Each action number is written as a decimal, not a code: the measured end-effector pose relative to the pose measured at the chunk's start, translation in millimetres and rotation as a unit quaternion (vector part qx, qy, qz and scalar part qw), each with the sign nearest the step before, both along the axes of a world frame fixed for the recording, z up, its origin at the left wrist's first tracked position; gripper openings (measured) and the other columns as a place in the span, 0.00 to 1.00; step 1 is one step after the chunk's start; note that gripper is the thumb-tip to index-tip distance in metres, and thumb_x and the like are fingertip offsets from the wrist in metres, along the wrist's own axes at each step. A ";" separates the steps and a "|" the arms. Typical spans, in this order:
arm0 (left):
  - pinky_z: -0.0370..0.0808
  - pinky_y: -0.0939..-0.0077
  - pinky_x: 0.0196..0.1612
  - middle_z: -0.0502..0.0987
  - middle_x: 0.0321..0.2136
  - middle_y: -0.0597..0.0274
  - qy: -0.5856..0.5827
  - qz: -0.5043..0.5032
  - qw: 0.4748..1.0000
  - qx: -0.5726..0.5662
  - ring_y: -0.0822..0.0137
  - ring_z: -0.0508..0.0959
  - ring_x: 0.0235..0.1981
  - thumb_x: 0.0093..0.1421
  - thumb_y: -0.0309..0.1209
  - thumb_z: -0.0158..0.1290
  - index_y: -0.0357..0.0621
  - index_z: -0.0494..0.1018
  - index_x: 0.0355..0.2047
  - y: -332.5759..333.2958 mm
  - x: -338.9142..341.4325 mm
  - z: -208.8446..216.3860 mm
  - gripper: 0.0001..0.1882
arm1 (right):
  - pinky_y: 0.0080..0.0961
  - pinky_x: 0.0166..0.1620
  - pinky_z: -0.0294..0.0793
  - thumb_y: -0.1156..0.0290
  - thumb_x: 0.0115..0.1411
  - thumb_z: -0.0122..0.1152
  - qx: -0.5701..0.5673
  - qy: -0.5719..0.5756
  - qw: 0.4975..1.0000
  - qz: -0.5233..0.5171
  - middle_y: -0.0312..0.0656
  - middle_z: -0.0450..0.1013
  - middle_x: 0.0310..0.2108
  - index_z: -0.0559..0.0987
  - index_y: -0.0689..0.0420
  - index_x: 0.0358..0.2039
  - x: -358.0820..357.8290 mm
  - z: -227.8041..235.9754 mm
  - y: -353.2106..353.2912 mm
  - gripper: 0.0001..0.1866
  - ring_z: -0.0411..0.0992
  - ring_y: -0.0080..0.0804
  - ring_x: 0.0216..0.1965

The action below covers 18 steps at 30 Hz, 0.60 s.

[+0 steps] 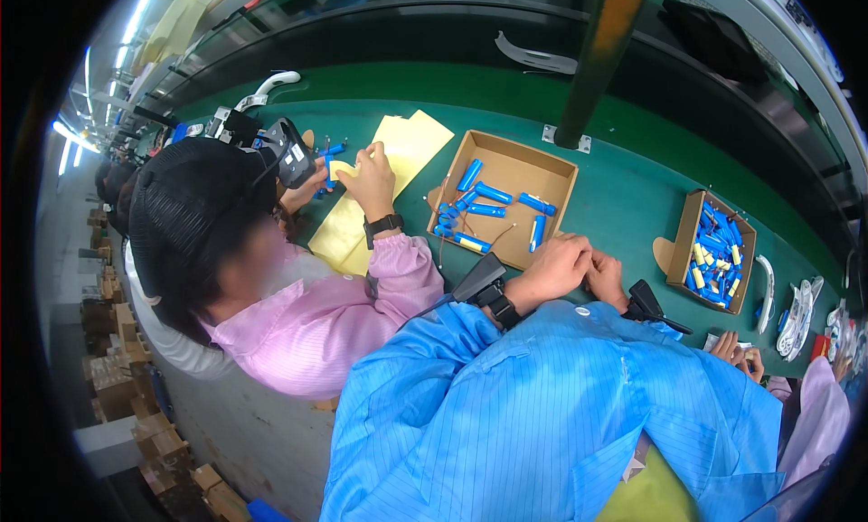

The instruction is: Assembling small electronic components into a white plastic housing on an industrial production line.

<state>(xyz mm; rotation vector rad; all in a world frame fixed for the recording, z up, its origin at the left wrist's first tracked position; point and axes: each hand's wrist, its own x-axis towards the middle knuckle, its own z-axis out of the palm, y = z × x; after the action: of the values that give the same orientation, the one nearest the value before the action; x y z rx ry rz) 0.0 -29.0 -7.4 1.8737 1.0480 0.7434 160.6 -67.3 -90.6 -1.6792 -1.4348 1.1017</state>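
My left hand (pixel 558 267) and my right hand (pixel 607 280) meet at the near edge of the green bench (pixel 619 206). The fingers of both are curled and pressed together; whatever is between them, if anything, is too small or hidden to make out. Just beyond my left hand lies an open cardboard box (pixel 562 183) holding several blue cylindrical battery cells (pixel 494 193), some with thin wires. To the right of my hands stands a second cardboard box (pixel 694 206), filled with blue cells (pixel 714 237) that carry pale yellow patches.
At my left, a co-worker in a pink smock (pixel 316 328) handles a blue cell and a yellow piece over yellow sheets (pixel 411 147). A metal post (pixel 592 70) rises behind the boxes. White curved parts (pixel 798 319) and another person's hands (pixel 737 355) are at the right.
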 end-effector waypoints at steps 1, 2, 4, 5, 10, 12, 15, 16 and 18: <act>0.72 0.59 0.33 0.75 0.27 0.47 0.003 -0.001 1.000 -0.001 0.47 0.76 0.30 0.58 0.29 0.49 0.36 0.73 0.29 0.4 -0.1 0.0 0.08 | 0.24 0.15 0.65 0.66 0.62 0.51 0.000 -0.003 1.000 0.001 0.38 0.70 0.12 0.75 0.61 0.20 -0.1 1.3 0.0 0.16 0.67 0.23 0.10; 0.72 0.59 0.33 0.75 0.27 0.47 0.005 -0.003 1.000 -0.002 0.47 0.76 0.31 0.58 0.29 0.49 0.36 0.73 0.29 0.9 -0.2 0.0 0.08 | 0.24 0.15 0.65 0.66 0.62 0.51 0.000 -0.005 1.000 0.002 0.38 0.70 0.12 0.74 0.61 0.20 -0.2 1.9 0.1 0.16 0.67 0.22 0.10; 0.72 0.59 0.33 0.75 0.27 0.47 0.009 -0.005 1.000 -0.004 0.47 0.76 0.31 0.58 0.29 0.49 0.36 0.73 0.30 1.5 -0.7 2.5 0.08 | 0.23 0.14 0.65 0.66 0.62 0.51 0.001 -0.001 1.000 0.003 0.37 0.70 0.12 0.74 0.61 0.20 0.3 0.3 0.0 0.15 0.67 0.22 0.10; 0.72 0.59 0.33 0.75 0.27 0.47 0.012 -0.007 1.000 -0.005 0.47 0.76 0.31 0.58 0.29 0.49 0.37 0.73 0.30 2.0 -0.8 3.2 0.08 | 0.22 0.13 0.64 0.66 0.62 0.52 0.003 0.003 1.000 0.004 0.37 0.70 0.12 0.75 0.61 0.21 0.6 -1.0 0.0 0.15 0.66 0.22 0.10; 0.72 0.62 0.32 0.75 0.27 0.47 -0.008 0.001 1.000 -0.013 0.49 0.76 0.29 0.57 0.28 0.49 0.37 0.73 0.31 4.5 -0.4 -4.0 0.07 | 0.17 0.12 0.61 0.68 0.61 0.50 -0.107 0.156 0.980 -0.054 0.35 0.69 0.13 0.76 0.59 0.23 20.8 10.0 28.8 0.13 0.64 0.20 0.09; 0.73 0.69 0.31 0.76 0.26 0.52 -0.017 -0.014 0.998 -0.053 0.59 0.78 0.26 0.59 0.28 0.49 0.36 0.73 0.34 9.7 2.6 4.0 0.08 | 0.15 0.12 0.60 0.69 0.62 0.48 -0.065 0.160 0.979 -0.106 0.34 0.69 0.14 0.76 0.59 0.26 39.1 28.5 53.6 0.12 0.64 0.18 0.10; 0.73 0.77 0.33 0.76 0.28 0.60 -0.195 -0.051 0.924 -0.325 0.70 0.77 0.28 0.63 0.31 0.47 0.37 0.73 0.38 16.4 8.5 9.5 0.10 | 0.16 0.15 0.64 0.68 0.61 0.49 0.018 0.079 0.989 -0.125 0.36 0.73 0.19 0.76 0.60 0.32 64.6 42.5 106.3 0.10 0.69 0.19 0.15; 0.73 0.77 0.33 0.76 0.28 0.60 -0.194 -0.069 0.922 -0.327 0.70 0.77 0.28 0.63 0.31 0.47 0.37 0.73 0.38 17.6 9.4 14.4 0.10 | 0.17 0.16 0.66 0.68 0.60 0.50 0.037 0.029 0.988 -0.147 0.37 0.74 0.21 0.76 0.60 0.36 68.8 52.6 123.1 0.10 0.71 0.20 0.17; 0.72 0.82 0.36 0.75 0.31 0.65 -0.250 -0.091 0.866 -0.423 0.76 0.76 0.31 0.66 0.34 0.44 0.37 0.72 0.42 29.3 8.3 28.9 0.13 | 0.22 0.25 0.74 0.68 0.58 0.54 0.105 -0.042 0.982 -0.152 0.42 0.76 0.26 0.75 0.60 0.42 80.7 40.8 162.0 0.14 0.76 0.30 0.24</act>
<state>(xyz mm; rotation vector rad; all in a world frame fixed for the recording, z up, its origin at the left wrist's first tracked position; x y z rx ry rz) 8.4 0.2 21.6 0.9256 0.6719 0.4873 241.4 94.7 -49.8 -1.7364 -1.2445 0.6946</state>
